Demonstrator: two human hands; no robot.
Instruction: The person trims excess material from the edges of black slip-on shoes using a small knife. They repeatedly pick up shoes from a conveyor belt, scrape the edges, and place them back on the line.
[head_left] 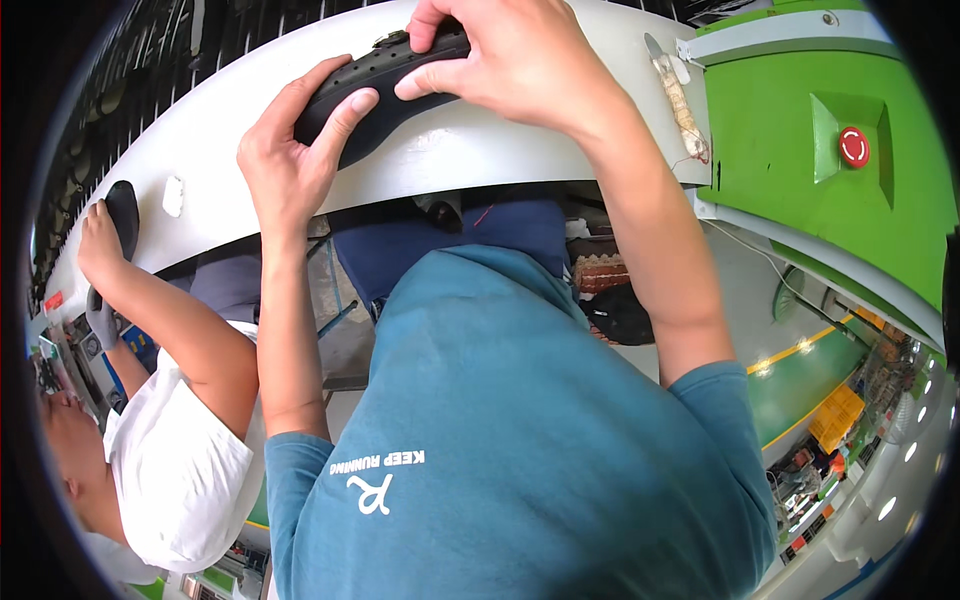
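A black shoe point(372, 120) with rows of small holes along one side is held on edge above the white worktable point(460, 150). My left hand point(290, 155) grips its left end, thumb on the near face and fingers over the far side. At the right end, my right hand point(510, 60) has its thumb pressed to the near face and its index finger bent over the top edge. A small dark piece point(390, 40) shows at the shoe's upper edge; its kind I cannot make out.
To the right stands a green machine point(760, 140) with a red stop button point(854, 147). A wrapped-handle knife point(680, 105) lies beside it. On the left, a co-worker's hand point(100, 245) holds a black sole-shaped piece point(122, 215) near a white scrap point(174, 196). Dark racks point(150, 75) line the far side.
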